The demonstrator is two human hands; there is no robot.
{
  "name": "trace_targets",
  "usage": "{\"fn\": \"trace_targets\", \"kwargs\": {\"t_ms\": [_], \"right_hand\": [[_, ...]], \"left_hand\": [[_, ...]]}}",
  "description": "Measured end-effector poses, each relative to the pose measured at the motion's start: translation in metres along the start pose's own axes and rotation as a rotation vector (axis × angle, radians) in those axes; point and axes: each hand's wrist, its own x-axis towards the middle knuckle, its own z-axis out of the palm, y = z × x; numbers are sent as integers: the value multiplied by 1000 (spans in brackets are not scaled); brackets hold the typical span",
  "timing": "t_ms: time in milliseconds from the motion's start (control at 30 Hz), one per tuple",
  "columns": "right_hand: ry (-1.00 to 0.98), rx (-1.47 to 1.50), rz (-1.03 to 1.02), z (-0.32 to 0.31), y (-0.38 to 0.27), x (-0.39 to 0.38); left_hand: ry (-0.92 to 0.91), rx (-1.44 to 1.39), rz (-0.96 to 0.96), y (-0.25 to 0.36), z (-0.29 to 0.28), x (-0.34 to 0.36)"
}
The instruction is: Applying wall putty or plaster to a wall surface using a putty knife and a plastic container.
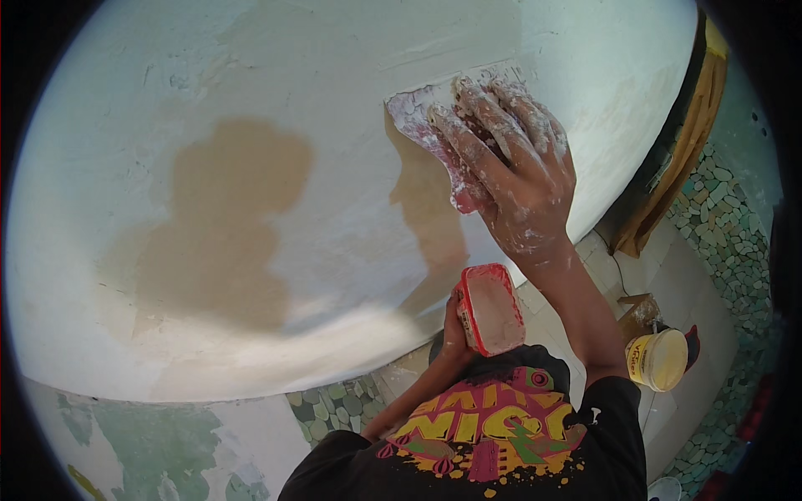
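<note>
Spreader [409, 115] is resting against the curved white surface [351, 50], its broad far edge running crosswise, rising rightward; I am seeing the right hand [522, 167] grasping it from above, while the left hand [454, 336], farther off, is holding the red-rimmed tub [469, 309] below.

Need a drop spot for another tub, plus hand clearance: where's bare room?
Bare: pale floor tiles between yellow-labelled bucket and green pebble strip; wall left of the putty scraper, for a hand. Crowded: around right hand on scraper, left hand with red-rimmed tub, and wooden piece beside the bucket.
</note>
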Motion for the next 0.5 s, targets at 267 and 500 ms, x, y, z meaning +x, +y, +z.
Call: {"fn": "trace_targets", "kwargs": {"t_ms": [267, 500], "right_hand": [[107, 72, -9, 35, 56, -25], [107, 106, 64, 8, 63, -5]], "left_hand": [[83, 48, 54, -16, 16, 49], [172, 83, 87, -10, 49, 59]]}}
